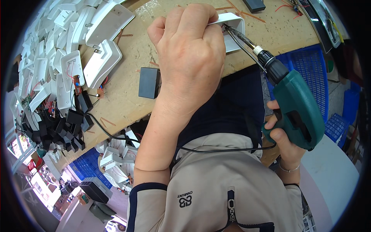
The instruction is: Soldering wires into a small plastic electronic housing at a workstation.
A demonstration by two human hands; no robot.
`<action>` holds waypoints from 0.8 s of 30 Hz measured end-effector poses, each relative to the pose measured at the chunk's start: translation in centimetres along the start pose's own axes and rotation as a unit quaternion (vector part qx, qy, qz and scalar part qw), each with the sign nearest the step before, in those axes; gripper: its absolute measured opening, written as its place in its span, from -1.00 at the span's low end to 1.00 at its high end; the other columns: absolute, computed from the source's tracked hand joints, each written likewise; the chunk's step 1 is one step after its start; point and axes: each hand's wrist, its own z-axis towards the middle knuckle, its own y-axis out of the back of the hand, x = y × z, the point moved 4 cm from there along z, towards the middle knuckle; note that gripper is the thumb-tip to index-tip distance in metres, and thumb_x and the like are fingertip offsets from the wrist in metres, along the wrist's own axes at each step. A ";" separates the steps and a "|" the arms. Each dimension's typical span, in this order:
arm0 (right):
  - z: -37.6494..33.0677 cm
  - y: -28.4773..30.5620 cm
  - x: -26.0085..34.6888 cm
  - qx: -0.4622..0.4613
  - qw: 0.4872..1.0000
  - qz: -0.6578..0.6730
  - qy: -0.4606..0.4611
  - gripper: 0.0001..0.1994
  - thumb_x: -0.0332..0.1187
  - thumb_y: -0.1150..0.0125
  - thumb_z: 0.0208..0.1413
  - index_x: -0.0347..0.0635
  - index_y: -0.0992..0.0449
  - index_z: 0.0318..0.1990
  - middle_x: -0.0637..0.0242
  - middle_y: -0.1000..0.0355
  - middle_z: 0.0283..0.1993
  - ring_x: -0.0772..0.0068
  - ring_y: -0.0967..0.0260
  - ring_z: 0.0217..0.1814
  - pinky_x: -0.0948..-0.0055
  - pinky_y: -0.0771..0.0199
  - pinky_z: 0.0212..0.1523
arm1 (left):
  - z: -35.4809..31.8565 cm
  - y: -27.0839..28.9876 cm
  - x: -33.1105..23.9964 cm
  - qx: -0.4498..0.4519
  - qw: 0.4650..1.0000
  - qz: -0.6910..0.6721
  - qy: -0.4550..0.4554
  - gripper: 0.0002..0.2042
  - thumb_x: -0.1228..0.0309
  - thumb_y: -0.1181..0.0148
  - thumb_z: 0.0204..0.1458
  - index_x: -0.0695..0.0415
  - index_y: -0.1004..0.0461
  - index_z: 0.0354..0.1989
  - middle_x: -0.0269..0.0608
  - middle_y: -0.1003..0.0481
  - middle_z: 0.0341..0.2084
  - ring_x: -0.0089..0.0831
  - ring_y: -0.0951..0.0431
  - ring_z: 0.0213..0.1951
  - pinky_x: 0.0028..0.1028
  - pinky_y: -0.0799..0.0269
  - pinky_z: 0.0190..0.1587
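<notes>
My left hand (189, 54) is closed on a white plastic housing (231, 17) at the table's front edge, covering its left part. My right hand (286, 142) is wrapped around the pistol grip of a green soldering gun (299, 102), fingers by its trigger. The gun points up and left, and its dark tip reaches inside the housing, close to my left fingers. What the tip touches there is too small to make out. A thin metal tube runs alongside the barrel to the tip. Beside my left wrist, a black rectangular block (147, 83) sits on the table.
White housings (104, 27) heap up at the left, with black blocks (50, 129) and wired boards nearby. A black cable (205, 150) crosses my lap to the gun. Blue baskets (309, 73) stand beyond the table edge. Thin brown strips (255, 18) lie scattered on the wooden table (135, 42).
</notes>
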 end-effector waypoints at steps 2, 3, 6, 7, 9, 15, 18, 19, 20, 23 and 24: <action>0.1 -0.1 0.1 0.006 1.000 0.021 0.003 -0.43 -0.32 -0.30 -0.22 -0.42 -0.23 -0.05 0.04 -0.33 -0.22 0.50 -0.33 -0.47 0.60 -0.37 -0.46 | 0.0 0.0 -0.1 -0.005 1.000 0.006 -0.003 -0.92 0.64 -0.07 -0.37 0.21 -0.34 -0.65 -0.28 -0.33 -0.50 -0.37 -0.32 -0.47 -0.44 -0.11 -0.36; 0.1 -0.1 0.1 0.006 1.000 0.021 0.004 -0.43 -0.32 -0.30 -0.22 -0.42 -0.23 -0.05 0.04 -0.33 -0.22 0.50 -0.33 -0.47 0.60 -0.37 -0.46 | 0.0 0.0 0.0 -0.007 1.000 0.005 -0.001 -0.93 0.64 -0.06 -0.37 0.21 -0.34 -0.65 -0.28 -0.33 -0.50 -0.37 -0.32 -0.47 -0.44 -0.12 -0.36; -0.1 -0.2 0.2 0.010 1.000 0.006 -0.010 -0.44 -0.32 -0.30 -0.22 -0.42 -0.24 -0.06 0.06 -0.34 -0.24 0.51 -0.32 -0.47 0.60 -0.36 -0.46 | 0.0 -3.9 1.6 -0.255 0.959 -0.089 -0.086 -0.93 0.63 -0.05 -0.36 0.21 -0.33 -0.65 -0.28 -0.33 -0.51 -0.36 -0.32 -0.46 -0.43 -0.12 -0.36; -0.2 0.0 -0.1 0.011 1.000 0.001 -0.007 -0.45 -0.32 -0.30 -0.22 -0.42 -0.24 -0.07 0.06 -0.33 -0.25 0.51 -0.32 -0.47 0.60 -0.36 -0.46 | -1.2 -4.7 2.2 -0.481 0.840 -0.185 -0.168 -0.93 0.63 -0.05 -0.36 0.21 -0.33 -0.66 -0.28 -0.33 -0.51 -0.36 -0.32 -0.46 -0.43 -0.12 -0.35; -0.4 0.2 -0.4 0.008 1.000 -0.005 -0.006 -0.45 -0.32 -0.30 -0.22 -0.43 -0.25 -0.07 0.07 -0.33 -0.25 0.51 -0.32 -0.47 0.60 -0.36 -0.46 | -1.2 -4.9 2.0 -0.470 0.846 -0.190 -0.164 -0.94 0.63 -0.04 -0.36 0.21 -0.33 -0.66 -0.28 -0.33 -0.51 -0.36 -0.32 -0.46 -0.43 -0.12 -0.35; -0.4 0.0 -0.1 -0.028 0.999 0.029 -0.019 -0.44 -0.31 -0.30 -0.22 -0.43 -0.23 -0.07 0.06 -0.33 -0.25 0.50 -0.33 -0.47 0.60 -0.37 -0.45 | -1.1 -4.9 2.1 -0.465 0.847 -0.192 -0.170 -0.94 0.64 -0.04 -0.36 0.21 -0.33 -0.66 -0.27 -0.33 -0.51 -0.34 -0.32 -0.46 -0.42 -0.13 -0.36; -0.2 -0.2 0.0 -0.006 0.999 0.038 0.002 -0.42 -0.29 -0.31 -0.22 -0.43 -0.23 -0.06 0.06 -0.33 -0.25 0.50 -0.33 -0.46 0.61 -0.37 -0.46 | -1.2 -4.8 2.1 -0.469 0.845 -0.192 -0.173 -0.93 0.64 -0.04 -0.36 0.21 -0.32 -0.66 -0.27 -0.32 -0.51 -0.34 -0.31 -0.46 -0.42 -0.13 -0.37; -0.2 -0.1 0.0 -0.010 0.999 0.039 -0.001 -0.42 -0.27 -0.31 -0.23 -0.43 -0.23 -0.06 0.06 -0.33 -0.25 0.51 -0.33 -0.46 0.61 -0.37 -0.47 | -1.2 -4.9 2.0 -0.467 0.845 -0.194 -0.173 -0.93 0.64 -0.04 -0.36 0.21 -0.32 -0.66 -0.27 -0.32 -0.51 -0.34 -0.31 -0.46 -0.42 -0.13 -0.37; -0.3 -0.1 -0.1 -0.013 0.999 0.040 -0.004 -0.41 -0.26 -0.32 -0.23 -0.42 -0.23 -0.06 0.06 -0.33 -0.25 0.51 -0.33 -0.47 0.62 -0.37 -0.47 | -1.2 -4.9 2.0 -0.467 0.845 -0.194 -0.172 -0.93 0.64 -0.04 -0.36 0.21 -0.32 -0.66 -0.27 -0.32 -0.51 -0.34 -0.31 -0.46 -0.42 -0.13 -0.37; -0.2 -0.2 0.1 -0.017 0.999 0.043 -0.013 -0.40 -0.25 -0.32 -0.25 -0.41 -0.24 -0.06 0.08 -0.32 -0.25 0.53 -0.32 -0.48 0.64 -0.35 -0.49 | -1.2 -4.7 2.2 -0.465 0.848 -0.189 -0.169 -0.93 0.64 -0.04 -0.36 0.21 -0.32 -0.66 -0.26 -0.32 -0.51 -0.34 -0.31 -0.46 -0.42 -0.13 -0.36; -0.1 -0.2 0.1 -0.017 0.999 0.042 -0.013 -0.40 -0.25 -0.32 -0.25 -0.41 -0.24 -0.06 0.08 -0.32 -0.25 0.53 -0.32 -0.48 0.64 -0.35 -0.49 | -1.3 -4.8 2.2 -0.464 0.849 -0.186 -0.169 -0.93 0.65 -0.04 -0.35 0.21 -0.32 -0.65 -0.26 -0.32 -0.51 -0.34 -0.31 -0.46 -0.42 -0.13 -0.37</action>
